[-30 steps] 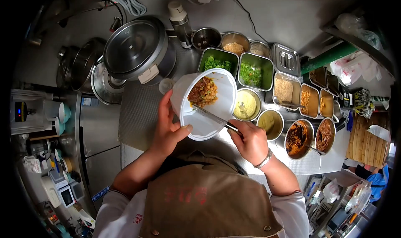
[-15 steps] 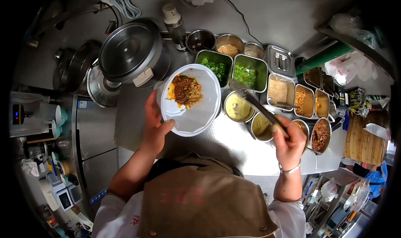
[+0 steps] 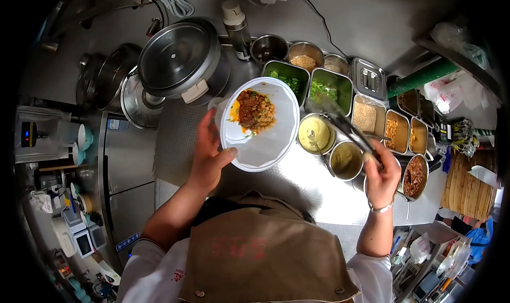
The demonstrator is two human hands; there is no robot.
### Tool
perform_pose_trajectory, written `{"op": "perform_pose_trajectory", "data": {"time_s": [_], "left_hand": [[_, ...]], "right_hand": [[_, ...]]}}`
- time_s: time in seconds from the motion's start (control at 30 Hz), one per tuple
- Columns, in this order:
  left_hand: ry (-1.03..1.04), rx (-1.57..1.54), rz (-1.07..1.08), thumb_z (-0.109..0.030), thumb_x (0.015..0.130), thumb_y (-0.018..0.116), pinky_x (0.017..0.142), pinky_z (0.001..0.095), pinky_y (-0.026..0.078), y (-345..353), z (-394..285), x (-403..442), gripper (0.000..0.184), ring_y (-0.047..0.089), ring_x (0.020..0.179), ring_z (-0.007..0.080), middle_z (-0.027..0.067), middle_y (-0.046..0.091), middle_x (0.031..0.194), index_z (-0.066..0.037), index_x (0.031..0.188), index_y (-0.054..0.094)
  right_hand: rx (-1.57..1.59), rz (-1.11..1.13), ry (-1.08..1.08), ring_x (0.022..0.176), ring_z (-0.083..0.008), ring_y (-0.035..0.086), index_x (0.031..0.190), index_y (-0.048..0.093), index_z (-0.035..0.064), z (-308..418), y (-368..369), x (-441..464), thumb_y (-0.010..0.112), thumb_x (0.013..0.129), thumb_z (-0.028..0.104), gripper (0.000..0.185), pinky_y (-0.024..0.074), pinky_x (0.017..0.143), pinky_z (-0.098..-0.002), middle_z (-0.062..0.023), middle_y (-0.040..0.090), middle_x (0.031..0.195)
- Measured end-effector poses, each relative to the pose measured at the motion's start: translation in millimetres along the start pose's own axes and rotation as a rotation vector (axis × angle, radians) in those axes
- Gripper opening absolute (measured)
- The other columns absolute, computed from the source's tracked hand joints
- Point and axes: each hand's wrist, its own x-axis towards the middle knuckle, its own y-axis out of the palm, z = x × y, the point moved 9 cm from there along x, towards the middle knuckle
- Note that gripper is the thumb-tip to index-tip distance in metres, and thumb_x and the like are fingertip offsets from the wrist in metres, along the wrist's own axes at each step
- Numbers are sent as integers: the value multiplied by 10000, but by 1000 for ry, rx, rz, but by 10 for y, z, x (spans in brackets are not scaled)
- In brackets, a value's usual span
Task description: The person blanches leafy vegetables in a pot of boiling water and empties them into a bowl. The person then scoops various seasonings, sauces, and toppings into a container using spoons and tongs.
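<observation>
My left hand grips a white bowl by its left side, with the thumb on the rim. The bowl tilts toward me and holds reddish-brown sauce, minced bits and green flecks. My right hand is closed around metal tongs, whose far end is smeared by motion. The tongs hover over the containers, near a tub of pale yellow paste and a tin of olive-coloured paste. Beyond the bowl stand square tins of chopped greens and chopped scallions.
A lidded cooker and a flask stand behind the bowl. To the right are tins of sesame seeds, peanuts and a chunky red-brown sauce. A wooden board lies at far right.
The whole view has shifted, so most things appear further right. The bowl is still in my left hand, and the tongs, still in my right, are blurred by movement.
</observation>
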Motion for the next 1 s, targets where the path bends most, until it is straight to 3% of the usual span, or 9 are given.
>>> {"op": "perform_pose_trajectory", "data": {"time_s": [0.13, 0.17, 0.23, 0.47, 1.0], "left_hand": [[-19, -61, 28, -66, 644, 659, 1064, 413, 265, 91, -6, -30, 963, 320, 1276, 270, 148, 277, 1401, -114, 1445, 128], [-32, -88, 33, -69, 644, 659, 1064, 413, 264, 108, -2, -40, 966, 319, 1278, 271, 149, 275, 1402, -113, 1446, 123], [-18, -66, 68, -74, 645, 659, 1066, 415, 263, 133, -19, -55, 971, 317, 1281, 273, 153, 269, 1405, -112, 1449, 115], [-25, -54, 112, -88, 643, 665, 1074, 422, 253, 162, -25, -139, 989, 307, 1292, 278, 163, 256, 1410, -105, 1451, 96], [-54, 12, 178, -116, 648, 665, 1081, 435, 237, 186, 47, -145, 1000, 255, 1328, 293, 167, 223, 1445, -100, 1452, 71]], "right_hand": [[32, 187, -205, 619, -217, 603, 988, 660, 6, 546, 295, -96, 691, 764, 66, 234, 477, 571, -298, -120, 639, 769], [35, 266, -161, 580, -226, 578, 1001, 657, 22, 565, 416, -128, 698, 755, 77, 255, 470, 549, -318, -105, 608, 712], [-41, 275, -328, 550, -240, 552, 1017, 650, 35, 697, 576, -186, 707, 742, 94, 287, 462, 533, -333, -85, 555, 653], [-105, 275, -561, 541, -209, 522, 1063, 612, 48, 1026, 872, -249, 689, 683, 83, 389, 434, 516, -330, -39, 447, 651], [-75, 276, -528, 542, -233, 527, 1015, 636, 36, 1057, 882, -121, 711, 689, 47, 334, 430, 507, -350, -57, 484, 627]]}}
